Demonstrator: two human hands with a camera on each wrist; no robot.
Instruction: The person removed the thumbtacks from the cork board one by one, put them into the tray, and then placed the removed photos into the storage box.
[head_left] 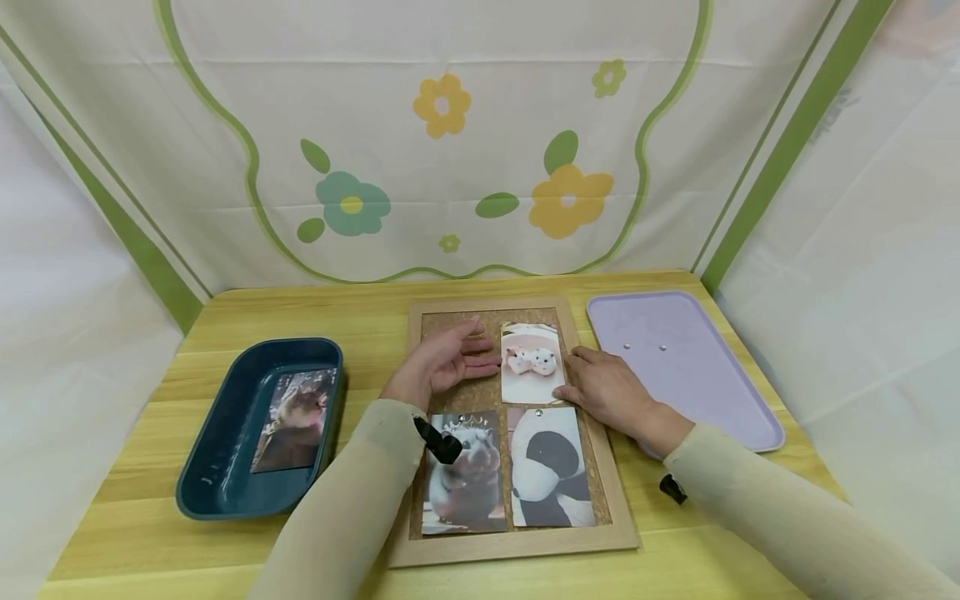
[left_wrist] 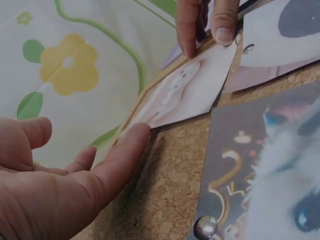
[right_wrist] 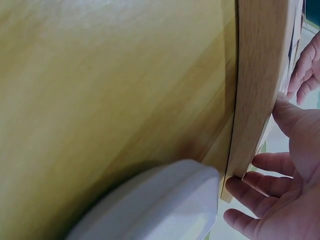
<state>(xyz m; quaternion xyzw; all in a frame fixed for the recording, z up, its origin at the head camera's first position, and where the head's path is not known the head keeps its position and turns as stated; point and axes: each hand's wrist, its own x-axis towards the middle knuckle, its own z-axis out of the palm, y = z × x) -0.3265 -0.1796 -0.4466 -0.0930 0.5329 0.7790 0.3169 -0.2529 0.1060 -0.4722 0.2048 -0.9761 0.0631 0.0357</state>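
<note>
A wood-framed corkboard (head_left: pixel 465 400) lies on the table. At its upper right rests a photo of a white, dark-spotted shape (head_left: pixel 529 362). My left hand (head_left: pixel 453 358) is over the cork with fingers extended, a fingertip right at that photo's left edge. With its thumb on the photo's lower right corner, my right hand (head_left: pixel 611 392) rests at the right side of the frame, its other fingers loosely along the wood in the right wrist view. Below are a fluffy-animal photo (head_left: pixel 468 483) and a panda photo (head_left: pixel 551 467), each with a silver pin near its top.
On the left stands a dark teal tray (head_left: pixel 225 487) holding another animal photo (head_left: pixel 296 421). To the right, a lilac tray (head_left: pixel 697 375) carries two small silver pins (head_left: pixel 645 347). A flower-printed curtain (head_left: pixel 450 183) hangs behind the table.
</note>
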